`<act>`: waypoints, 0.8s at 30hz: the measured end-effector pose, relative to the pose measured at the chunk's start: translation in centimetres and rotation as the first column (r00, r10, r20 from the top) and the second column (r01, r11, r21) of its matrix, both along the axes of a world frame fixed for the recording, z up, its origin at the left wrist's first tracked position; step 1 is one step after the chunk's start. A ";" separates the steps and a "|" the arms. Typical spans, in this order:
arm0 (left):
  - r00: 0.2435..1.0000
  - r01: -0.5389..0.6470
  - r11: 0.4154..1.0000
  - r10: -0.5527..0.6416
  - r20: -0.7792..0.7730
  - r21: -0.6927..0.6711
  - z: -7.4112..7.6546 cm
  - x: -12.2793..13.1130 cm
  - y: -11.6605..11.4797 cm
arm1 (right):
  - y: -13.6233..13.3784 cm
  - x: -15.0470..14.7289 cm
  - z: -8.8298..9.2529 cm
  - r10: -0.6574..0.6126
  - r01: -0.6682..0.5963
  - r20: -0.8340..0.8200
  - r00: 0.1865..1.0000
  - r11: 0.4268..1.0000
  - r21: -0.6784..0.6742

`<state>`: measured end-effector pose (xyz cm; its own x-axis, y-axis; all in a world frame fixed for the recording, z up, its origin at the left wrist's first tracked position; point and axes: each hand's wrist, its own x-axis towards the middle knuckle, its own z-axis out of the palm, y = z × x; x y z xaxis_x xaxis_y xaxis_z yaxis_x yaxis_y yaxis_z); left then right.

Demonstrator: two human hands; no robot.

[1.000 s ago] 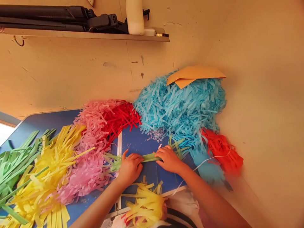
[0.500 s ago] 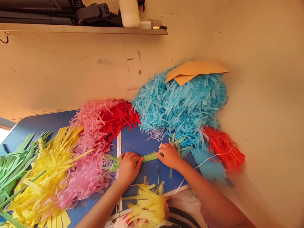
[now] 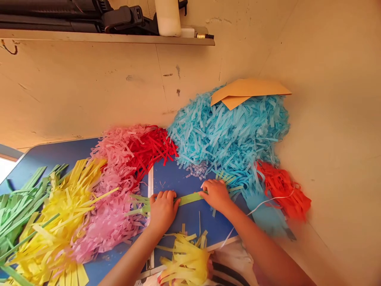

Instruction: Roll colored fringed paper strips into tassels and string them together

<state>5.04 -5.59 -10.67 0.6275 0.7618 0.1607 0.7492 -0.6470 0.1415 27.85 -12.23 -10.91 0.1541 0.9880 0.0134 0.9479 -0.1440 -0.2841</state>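
Observation:
A light green strip of fringed paper point(image 3: 191, 198) stretches between my hands above the blue table. My left hand point(image 3: 163, 206) is closed on its left part, and cut fringe spreads out beyond the fingers toward the pink pile. At the other end my right hand point(image 3: 216, 194) pinches the strip, with more green fringe showing behind the fingers. A yellow tassel of paper strips point(image 3: 190, 254) lies close to my body, below the hands. Thin white string point(image 3: 272, 198) runs past my right forearm.
The blue table point(image 3: 169, 174) carries heaps of cut paper: light blue point(image 3: 229, 131), red point(image 3: 150, 149), pink point(image 3: 114, 214), yellow point(image 3: 64, 214) and green point(image 3: 20, 210). An orange sheet point(image 3: 253, 88) tops the blue heap. Red paper point(image 3: 285, 188) lies rightward. A shelf point(image 3: 119, 37) juts from the wall above.
My hands keep hold of the green strip, which now looks flatter and wider between them. My right hand has turned slightly. The whole view has shifted a little.

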 end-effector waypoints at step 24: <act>0.942 0.300 0.932 -0.323 0.091 0.202 0.1 0.0 0.3 | 0.2 -2.7 0.7 0.383 -0.388 0.069 0.921 0.918 0.087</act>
<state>5.00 -5.33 -10.58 0.7957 0.4812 0.3678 0.4901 -0.8683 0.0758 25.17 -11.99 -10.22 -0.2415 0.9641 0.1099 0.9377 0.2611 -0.2294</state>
